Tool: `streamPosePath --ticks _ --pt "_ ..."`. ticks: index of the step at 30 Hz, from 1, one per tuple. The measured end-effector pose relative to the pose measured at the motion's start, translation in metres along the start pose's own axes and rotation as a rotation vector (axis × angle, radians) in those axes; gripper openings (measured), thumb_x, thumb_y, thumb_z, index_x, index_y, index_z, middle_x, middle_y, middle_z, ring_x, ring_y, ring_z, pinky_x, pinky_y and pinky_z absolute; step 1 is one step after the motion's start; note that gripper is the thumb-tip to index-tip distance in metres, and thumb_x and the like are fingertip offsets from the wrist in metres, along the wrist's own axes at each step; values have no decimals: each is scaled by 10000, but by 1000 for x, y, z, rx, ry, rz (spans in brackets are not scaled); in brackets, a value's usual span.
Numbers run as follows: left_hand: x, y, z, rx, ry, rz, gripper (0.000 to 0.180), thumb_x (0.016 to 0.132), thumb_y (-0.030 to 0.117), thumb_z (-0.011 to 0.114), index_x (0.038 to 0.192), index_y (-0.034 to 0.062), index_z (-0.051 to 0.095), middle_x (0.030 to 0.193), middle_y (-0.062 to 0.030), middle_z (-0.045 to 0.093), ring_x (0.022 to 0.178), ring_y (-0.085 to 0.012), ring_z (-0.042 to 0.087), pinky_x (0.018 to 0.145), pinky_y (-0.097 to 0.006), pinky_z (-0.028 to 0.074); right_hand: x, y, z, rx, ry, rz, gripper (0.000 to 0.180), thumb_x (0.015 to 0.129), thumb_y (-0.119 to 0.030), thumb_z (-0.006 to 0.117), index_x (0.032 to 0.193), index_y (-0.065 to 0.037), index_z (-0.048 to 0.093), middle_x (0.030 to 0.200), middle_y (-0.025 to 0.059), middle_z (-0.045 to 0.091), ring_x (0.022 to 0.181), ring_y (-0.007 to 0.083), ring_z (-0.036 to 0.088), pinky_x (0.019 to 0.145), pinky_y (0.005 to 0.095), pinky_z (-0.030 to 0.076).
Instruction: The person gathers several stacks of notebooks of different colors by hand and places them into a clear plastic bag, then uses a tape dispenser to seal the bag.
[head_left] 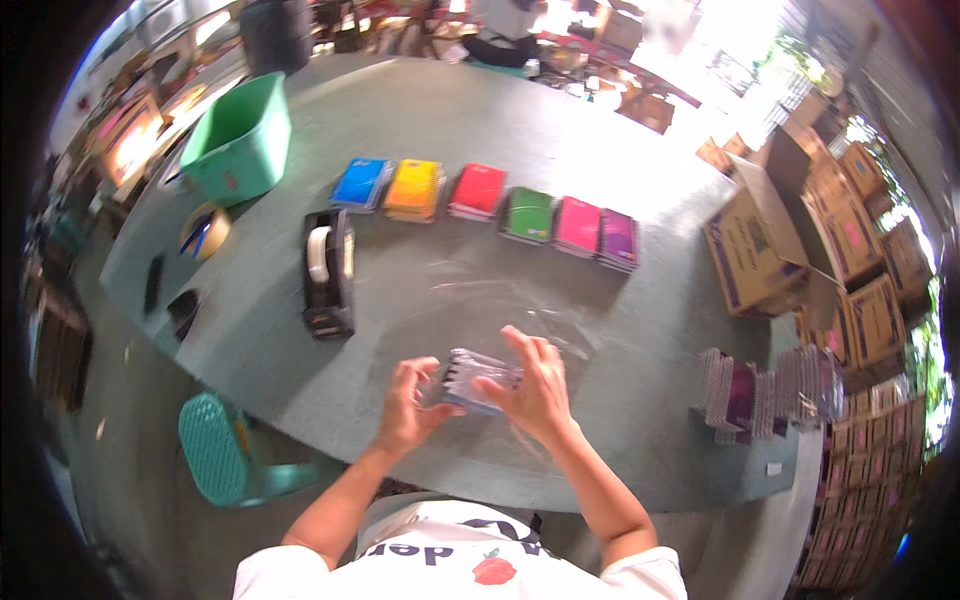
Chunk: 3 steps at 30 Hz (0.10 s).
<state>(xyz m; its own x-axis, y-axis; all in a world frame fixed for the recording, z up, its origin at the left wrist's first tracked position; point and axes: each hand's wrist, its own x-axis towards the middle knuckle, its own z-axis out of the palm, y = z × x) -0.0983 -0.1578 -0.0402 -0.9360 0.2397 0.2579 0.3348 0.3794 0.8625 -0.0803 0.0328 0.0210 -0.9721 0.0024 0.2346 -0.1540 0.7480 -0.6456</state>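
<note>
Between my hands a small stack of spiral notebooks (470, 377) lies on the table, its dark coil toward the left and a shiny clear film over its top. My left hand (404, 408) is beside the coil side, fingers curved but apart, with the thumb at the stack's near left corner. On the right side, my right hand (538, 388) has its fingers stretched out and spread, its thumb resting on the stack's top. A wide sheet of clear plastic film (450, 300) spreads on the table around and beyond the notebooks.
Colored notebook stacks line the far side, from blue (360, 185) to purple (619, 240). A black tape dispenser (329, 272), tape roll (205, 232) and green bin (238, 140) stand left. Wrapped notebooks (738, 395) and an open carton (755, 250) are right; a green stool (215, 450) is near left.
</note>
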Motion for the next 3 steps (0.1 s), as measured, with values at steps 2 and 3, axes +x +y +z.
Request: streamPosePath --ticks 2,3 --pt "31 15 -7 -14 -176 129 811 592 330 848 1260 109 445 1279 -93 472 1089 -214 474 850 -347 426 9 23 -10 247 -382 348 635 741 -423 718 1256 -117 509 1044 132 585 1083 311 522 947 439 365" --pt "43 15 -10 -36 -315 121 889 588 318 852 1328 127 397 1359 -107 421 1240 -271 411 982 -373 397 15 25 -12 218 -530 346 715 760 -416 709 1348 -147 405 1179 127 518 1143 306 471 954 446 355"
